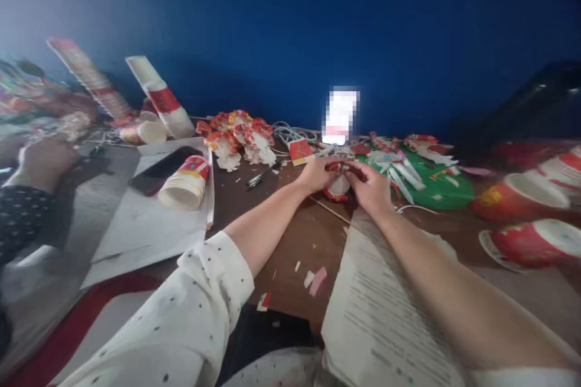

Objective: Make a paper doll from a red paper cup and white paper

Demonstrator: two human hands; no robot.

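Note:
My left hand point(318, 174) and my right hand point(371, 188) meet over the middle of the table. Their fingers are closed on a small red-and-white paper cup piece point(336, 188), pinched at its upper edge. Its exact shape is partly hidden by the fingers. Just beneath the hands a thin wooden stick point(330, 210) lies slanting across the brown tabletop. A red square paper point(301, 151) is behind my left hand. To the right of my right hand are white marker-like tubes point(400, 182) on a green sheet point(447, 188).
Cut red-and-white paper shapes point(245, 136) pile up at back left. Paper cups lie left point(186, 184) and right point(533, 243); stacked cups point(161, 100) lean against the blue wall. Printed sheets point(381, 308) lie under my right forearm. Another person's hand point(49, 154) is at far left.

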